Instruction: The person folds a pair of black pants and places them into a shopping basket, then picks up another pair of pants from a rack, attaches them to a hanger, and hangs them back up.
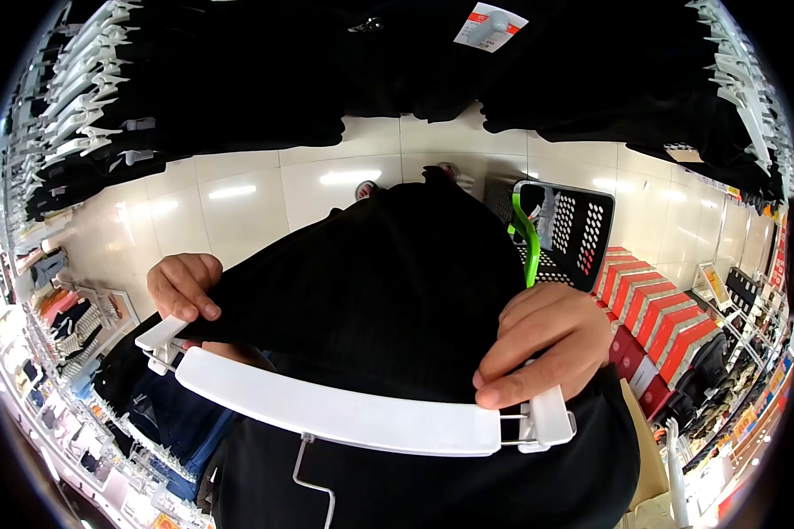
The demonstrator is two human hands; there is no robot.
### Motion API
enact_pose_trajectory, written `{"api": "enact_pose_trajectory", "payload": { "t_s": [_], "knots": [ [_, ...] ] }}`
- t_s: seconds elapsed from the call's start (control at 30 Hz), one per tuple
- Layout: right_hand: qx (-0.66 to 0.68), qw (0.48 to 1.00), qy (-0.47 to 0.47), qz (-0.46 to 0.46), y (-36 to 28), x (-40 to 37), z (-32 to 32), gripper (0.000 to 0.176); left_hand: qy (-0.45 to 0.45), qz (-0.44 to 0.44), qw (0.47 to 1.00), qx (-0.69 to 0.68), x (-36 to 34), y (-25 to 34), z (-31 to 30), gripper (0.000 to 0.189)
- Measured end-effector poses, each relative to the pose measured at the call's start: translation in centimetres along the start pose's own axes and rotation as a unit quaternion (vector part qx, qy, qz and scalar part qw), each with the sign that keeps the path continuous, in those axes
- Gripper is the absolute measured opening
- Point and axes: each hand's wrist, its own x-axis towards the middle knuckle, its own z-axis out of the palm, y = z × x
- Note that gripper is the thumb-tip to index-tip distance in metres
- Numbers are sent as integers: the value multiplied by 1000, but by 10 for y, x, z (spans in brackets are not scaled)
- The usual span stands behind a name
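A white clip hanger (335,405) lies across the front, its bent metal hook (304,472) pointing toward me. Beyond its bar spreads a black garment (370,273), whose exact kind I cannot make out. At the garment's left corner, my left hand (185,286) is closed on the cloth beside the left hanger clip (161,333); part of the hand shows below the cloth. My right hand (551,339) is closed at the other corner, fingers bent over the cloth edge and against the right hanger clip (549,419). Its thumb side partly hides the grip.
Black clothes (238,79) hang on a rack ahead, with a price tag (491,26) among them. A black shopping basket (582,234) with a green handle (526,231) stands on the tiled floor (238,198). Red boxes (648,300) line the right; folded clothes (79,322) fill shelves at left.
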Motion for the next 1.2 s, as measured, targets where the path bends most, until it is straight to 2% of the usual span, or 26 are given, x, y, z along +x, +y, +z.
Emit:
{"api": "enact_pose_trajectory", "payload": {
  "t_s": [0.1, 0.3, 0.5, 0.73, 0.83, 0.87, 0.93, 0.97, 1.03, 1.07, 1.1, 1.17, 1.2],
  "knots": [
    [32, 999, -6, 18, 3, 3, 0, 15, -3, -6, 1000, -11, 1, 2, -5, 23],
    [58, 998, -39, 11, 6, 16, 0, 16, -36, 24, 999, -21, 2, 2, -11, 40],
    [40, 998, -56, 8, 13, 22, 3, 18, -42, 23, 999, -13, -2, 9, -18, 49],
    [71, 996, -47, 22, 18, 22, 8, 18, -55, 24, 998, -20, -5, 11, -21, 46],
    [52, 998, -42, 10, 23, 19, 10, 22, -35, 37, 999, -9, -14, 13, -20, 38],
    [51, 998, -42, 8, 24, 19, 8, 22, -4, 18, 1000, -22, -17, 15, -18, 34],
    [27, 994, -86, 58, 24, 19, 2, 41, 37, -1, 999, -21, -25, 14, -22, 26],
    [43, 992, -74, 88, 26, 18, 2, 45, 83, -34, 996, -13, -35, 17, -23, 27],
    [-22, 986, -11, 163, 22, 16, 5, 50, 351, -39, 931, 89, -46, 9, 7, 35],
    [-47, 980, 15, 191, 26, 11, 3, 53, 368, -81, 916, 140, -36, 8, 18, 35],
    [-56, 976, 35, 205, 30, 9, 0, 53, 396, -111, 910, 57, -52, 11, 8, 44],
    [7, 970, 109, 215, 37, 0, 1, 49, 474, -125, 868, 84, -51, 10, 14, 52],
    [-5, 973, 107, 206, 38, -3, -1, 46, 498, -149, 851, 73, -42, 10, 18, 61]
  ]
}}
